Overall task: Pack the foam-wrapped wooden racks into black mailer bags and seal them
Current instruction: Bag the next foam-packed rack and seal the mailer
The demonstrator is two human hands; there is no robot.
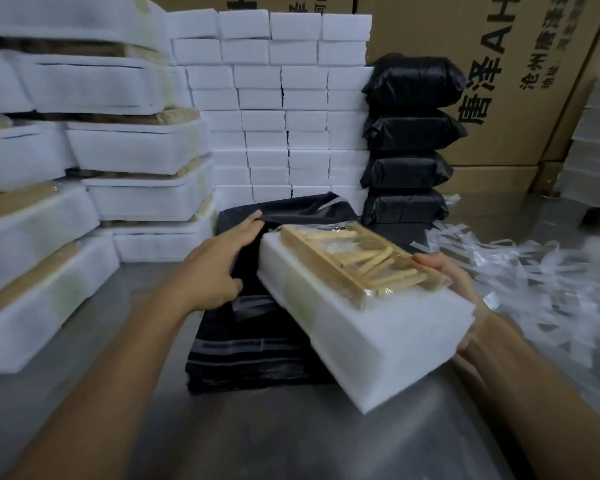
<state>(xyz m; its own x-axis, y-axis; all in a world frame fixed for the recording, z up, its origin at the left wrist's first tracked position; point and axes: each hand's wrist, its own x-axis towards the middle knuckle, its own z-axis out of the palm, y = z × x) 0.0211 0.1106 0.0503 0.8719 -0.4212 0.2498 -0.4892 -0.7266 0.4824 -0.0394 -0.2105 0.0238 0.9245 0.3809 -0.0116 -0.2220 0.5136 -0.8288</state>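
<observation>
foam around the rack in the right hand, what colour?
White foam, around a light wooden rack held by the right hand; head view.

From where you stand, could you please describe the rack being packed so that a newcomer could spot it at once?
Start at the steel table and find the stack of flat black mailer bags at its middle. Just right of it, the right hand holds a foam-wrapped rack tilted above the bags. Unlike the stacked racks on the left, it is off the piles, its wooden frame facing up.

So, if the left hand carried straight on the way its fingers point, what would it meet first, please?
Probably the raised black mailer bag that the left hand already touches at its edge; behind it stands the wall of white foam blocks, though depth is unclear.
</observation>
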